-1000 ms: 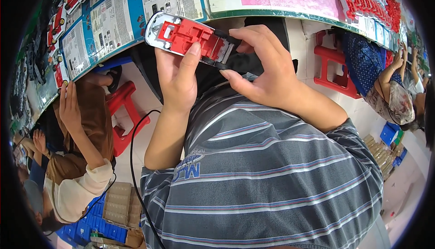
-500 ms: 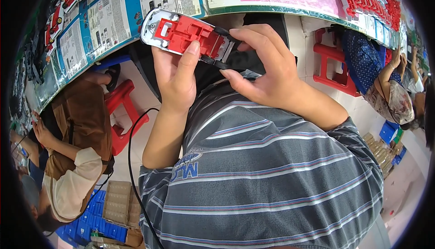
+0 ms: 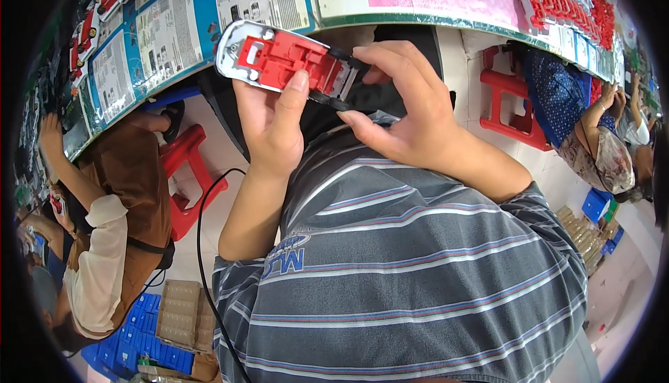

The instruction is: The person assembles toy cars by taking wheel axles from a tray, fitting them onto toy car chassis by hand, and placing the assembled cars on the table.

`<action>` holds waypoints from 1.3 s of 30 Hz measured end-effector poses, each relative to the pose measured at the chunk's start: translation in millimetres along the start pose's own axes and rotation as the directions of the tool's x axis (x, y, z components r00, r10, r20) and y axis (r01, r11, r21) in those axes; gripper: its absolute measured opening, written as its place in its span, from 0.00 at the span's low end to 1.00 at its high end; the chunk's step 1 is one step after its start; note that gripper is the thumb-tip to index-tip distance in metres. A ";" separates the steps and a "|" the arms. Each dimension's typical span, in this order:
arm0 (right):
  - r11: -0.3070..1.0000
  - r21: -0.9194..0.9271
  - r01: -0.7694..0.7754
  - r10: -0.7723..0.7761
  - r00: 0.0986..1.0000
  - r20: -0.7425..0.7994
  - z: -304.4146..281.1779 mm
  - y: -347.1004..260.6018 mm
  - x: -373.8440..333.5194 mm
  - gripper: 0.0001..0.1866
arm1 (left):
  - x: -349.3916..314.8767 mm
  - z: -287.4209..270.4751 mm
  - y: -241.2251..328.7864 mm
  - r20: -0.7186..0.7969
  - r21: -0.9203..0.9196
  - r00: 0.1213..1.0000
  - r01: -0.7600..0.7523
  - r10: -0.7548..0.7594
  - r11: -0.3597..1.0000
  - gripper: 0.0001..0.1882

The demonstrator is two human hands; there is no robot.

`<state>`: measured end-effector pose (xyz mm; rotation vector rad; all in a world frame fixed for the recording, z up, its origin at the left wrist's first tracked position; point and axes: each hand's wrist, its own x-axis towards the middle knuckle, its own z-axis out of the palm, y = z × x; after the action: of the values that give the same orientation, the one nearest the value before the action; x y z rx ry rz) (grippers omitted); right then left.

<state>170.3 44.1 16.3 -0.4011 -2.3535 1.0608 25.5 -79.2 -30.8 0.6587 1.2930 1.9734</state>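
A white toy car (image 3: 237, 62) with a red inner part (image 3: 282, 60) lies tilted in my left hand (image 3: 272, 125). My left thumb presses on the red part, and the other fingers are hidden beneath the car. Two black wheels sit at the car's right end. My right hand (image 3: 418, 111) spans that end, index fingertip at the far wheel (image 3: 339, 54) and thumb tip at the near wheel (image 3: 340, 102). The car is held in the air just off the table's edge.
The table (image 3: 341, 15) curves across the top, with printed sheets (image 3: 167, 31) on it. Red toy parts (image 3: 557, 6) are lined up at the right; red-and-white toy cars (image 3: 87, 29) stand at the left. Co-workers sit on both sides near red stools (image 3: 512, 94). A black cable (image 3: 201, 243) hangs at my left.
The toy car has dropped very slightly at its left end; both my hands keep nearly the same hold. At the left, a co-worker's arm has lifted toward the table.
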 end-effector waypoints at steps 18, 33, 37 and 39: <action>0.999 0.037 -0.031 0.029 0.999 0.031 1.3 4.9 1.5 0.38 | 3.0 -2.0 -2.0 -0.024 -0.036 0.998 0.055 -0.056 0.998 0.27; 0.987 -0.142 0.077 -0.089 0.993 -0.074 9.6 -5.2 55.1 0.29 | -0.3 9.4 -12.9 0.170 -0.025 0.983 0.071 -0.066 0.997 0.30; 0.980 -0.190 0.064 -0.070 0.997 -0.023 19.8 -5.0 62.3 0.25 | -3.0 13.2 -13.5 0.173 0.068 0.985 -0.011 -0.001 0.998 0.24; 0.976 -0.215 0.039 -0.038 0.999 0.011 20.9 -5.3 62.9 0.26 | -5.6 11.0 -15.2 0.155 0.011 0.987 0.047 -0.048 0.999 0.20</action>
<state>106.6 57.1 30.0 -0.4291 -2.4804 0.7932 41.1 -72.9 -41.0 0.7625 1.2108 1.8409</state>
